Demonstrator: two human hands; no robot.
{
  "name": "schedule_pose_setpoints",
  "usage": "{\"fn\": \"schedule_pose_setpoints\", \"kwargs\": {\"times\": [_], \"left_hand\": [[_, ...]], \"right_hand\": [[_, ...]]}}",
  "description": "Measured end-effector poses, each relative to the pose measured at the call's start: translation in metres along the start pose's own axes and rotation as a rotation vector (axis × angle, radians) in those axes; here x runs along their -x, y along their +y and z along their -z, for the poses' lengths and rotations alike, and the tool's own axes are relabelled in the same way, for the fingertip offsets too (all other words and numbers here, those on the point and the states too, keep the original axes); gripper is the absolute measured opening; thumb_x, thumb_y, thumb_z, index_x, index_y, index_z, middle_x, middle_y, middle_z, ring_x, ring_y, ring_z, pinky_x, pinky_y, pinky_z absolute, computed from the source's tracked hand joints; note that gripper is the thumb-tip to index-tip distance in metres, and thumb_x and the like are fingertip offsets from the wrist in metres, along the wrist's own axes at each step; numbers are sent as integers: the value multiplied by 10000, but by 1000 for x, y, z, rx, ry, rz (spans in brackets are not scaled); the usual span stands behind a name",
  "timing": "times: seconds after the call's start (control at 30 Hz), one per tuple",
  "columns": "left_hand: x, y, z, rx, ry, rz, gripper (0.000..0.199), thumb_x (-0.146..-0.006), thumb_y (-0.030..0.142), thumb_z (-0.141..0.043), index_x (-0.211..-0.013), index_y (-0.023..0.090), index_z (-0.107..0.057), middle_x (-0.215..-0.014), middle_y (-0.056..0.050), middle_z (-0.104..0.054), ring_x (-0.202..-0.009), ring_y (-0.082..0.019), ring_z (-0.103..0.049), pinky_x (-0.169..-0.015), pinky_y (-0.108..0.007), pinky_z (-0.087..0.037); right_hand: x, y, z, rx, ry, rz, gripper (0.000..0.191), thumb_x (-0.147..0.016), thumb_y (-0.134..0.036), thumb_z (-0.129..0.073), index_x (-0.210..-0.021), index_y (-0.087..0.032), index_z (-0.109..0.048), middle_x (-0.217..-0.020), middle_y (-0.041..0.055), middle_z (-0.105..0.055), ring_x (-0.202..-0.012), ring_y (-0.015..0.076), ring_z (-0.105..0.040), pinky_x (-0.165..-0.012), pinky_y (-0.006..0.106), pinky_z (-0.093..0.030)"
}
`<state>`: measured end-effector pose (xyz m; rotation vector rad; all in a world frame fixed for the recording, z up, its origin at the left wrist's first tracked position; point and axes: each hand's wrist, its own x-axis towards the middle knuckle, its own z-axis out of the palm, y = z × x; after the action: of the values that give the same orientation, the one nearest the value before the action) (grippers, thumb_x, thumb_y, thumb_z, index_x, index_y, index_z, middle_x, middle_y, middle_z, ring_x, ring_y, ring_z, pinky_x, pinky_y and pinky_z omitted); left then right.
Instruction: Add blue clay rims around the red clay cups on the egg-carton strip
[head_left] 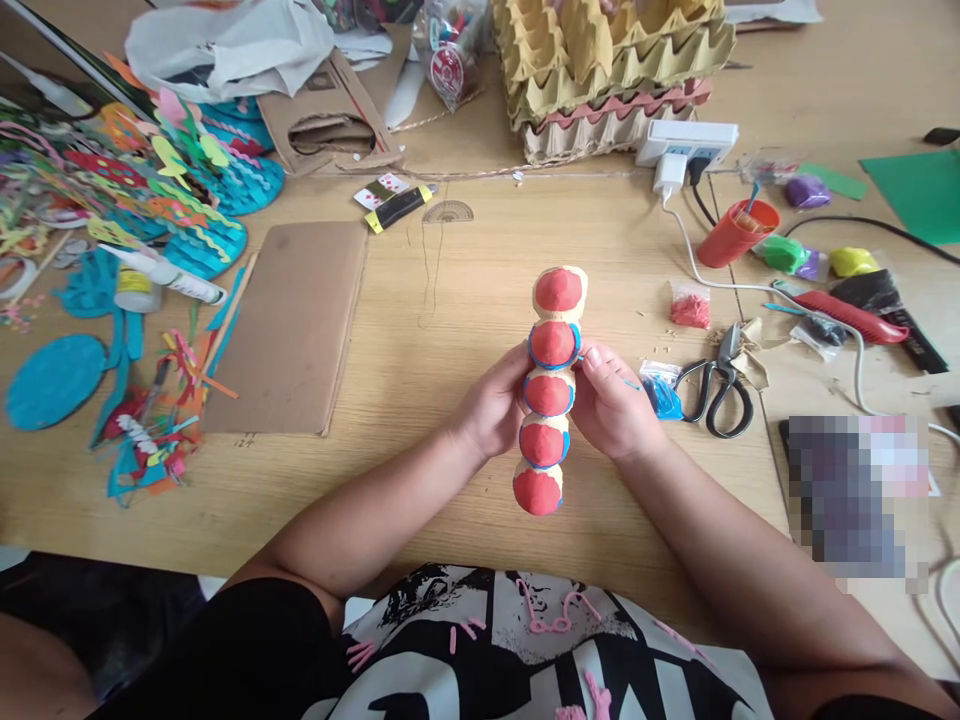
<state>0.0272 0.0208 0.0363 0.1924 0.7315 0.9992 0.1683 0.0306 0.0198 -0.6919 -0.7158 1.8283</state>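
Observation:
A strip cut from an egg carton [545, 394] is held up in front of me, running away from my body in a row of several bumps. Each bump has a red clay cap, and thin blue clay edging rims most of them; the farthest shows none. My left hand [496, 398] is closed round its left side, fingertips hidden behind it. On the right, my right hand [611, 398] pinches a thin blue clay strand [634, 385] against the second bump from the far end. A small bag of blue clay [663, 392] lies right of that hand.
Black-handled scissors [721, 385], a red clay packet [690, 305] and a red cup [738, 233] are at right. Egg cartons [611, 60] and a power strip [694, 140] stand behind. Cardboard [289, 325], a glue bottle [169, 272] and craft scraps [157, 430] lie left.

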Motion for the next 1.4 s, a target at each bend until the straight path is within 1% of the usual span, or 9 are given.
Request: {"fn": "schedule_pose_setpoints", "kwargs": {"times": [0.1,0.2,0.43,0.6,0.7,0.87,1.03,1.23,1.4], "left_hand": [[-1,-2,3,-21,-37,-19,235,-998,340,-586,-891,157,-690,-734,-13,-632,-630,-120,-570,-598,-247,-436],[-2,-4,6,-43,-34,-22,229,-995,352,-580,-911,164,-680,-711,-12,-614,-595,-126,-558,-567,-248,-435],[-3,-6,9,-48,-59,-23,234,-976,374,-613,-900,161,-669,-709,-14,-610,-594,-135,-565,-559,-248,-450],[-2,-5,7,-50,-56,-29,248,-997,367,-582,-926,164,-707,-733,-26,-631,-612,-130,-574,-579,-246,-447],[-3,-5,7,-41,-48,-19,237,-953,388,-655,-907,160,-697,-728,-21,-626,-599,-130,-562,-562,-240,-438],[-6,-9,10,-40,-62,-87,214,-923,364,-701,-904,151,-694,-761,-23,-647,-648,-135,-590,-595,-240,-465],[-6,-11,12,-89,-78,-128,214,-956,364,-655,-918,160,-709,-821,-27,-665,-709,-134,-589,-637,-239,-476],[-5,-10,12,-113,-107,-104,258,-905,420,-721,-888,163,-693,-749,-4,-635,-641,-124,-570,-585,-248,-458],[-5,-11,13,-139,-100,-135,258,-879,432,-754,-859,181,-697,-753,5,-639,-643,-120,-583,-591,-245,-465]], "right_hand": [[-1,1,0,-25,38,-28,289,-797,-482,-829,-847,-220,-719,-740,-15,-672,-657,122,-579,-639,267,-513],[0,2,-2,-48,74,-33,286,-780,-460,-849,-839,-219,-707,-748,-21,-672,-666,115,-581,-634,257,-507],[2,2,-4,-60,88,-17,262,-772,-422,-859,-816,-220,-698,-728,-35,-667,-641,99,-577,-627,239,-507],[0,-2,-3,-27,15,-46,317,-813,-520,-792,-888,-220,-719,-757,-8,-689,-678,150,-619,-666,305,-555],[0,-2,-2,-32,47,-53,296,-795,-498,-813,-867,-225,-724,-739,-14,-697,-671,155,-627,-687,320,-573],[-1,-1,-1,-52,100,-43,287,-750,-464,-860,-820,-220,-727,-746,-16,-724,-656,141,-626,-664,299,-565],[-2,-1,-1,-52,75,-59,295,-776,-510,-821,-847,-236,-734,-762,-18,-716,-699,157,-633,-734,321,-580],[-1,-3,0,-20,101,-64,253,-798,-471,-798,-841,-239,-706,-779,-7,-707,-716,162,-626,-740,324,-565],[-2,-6,-1,-13,63,-129,283,-817,-532,-742,-875,-259,-693,-781,6,-722,-774,216,-674,-763,379,-585]]}}
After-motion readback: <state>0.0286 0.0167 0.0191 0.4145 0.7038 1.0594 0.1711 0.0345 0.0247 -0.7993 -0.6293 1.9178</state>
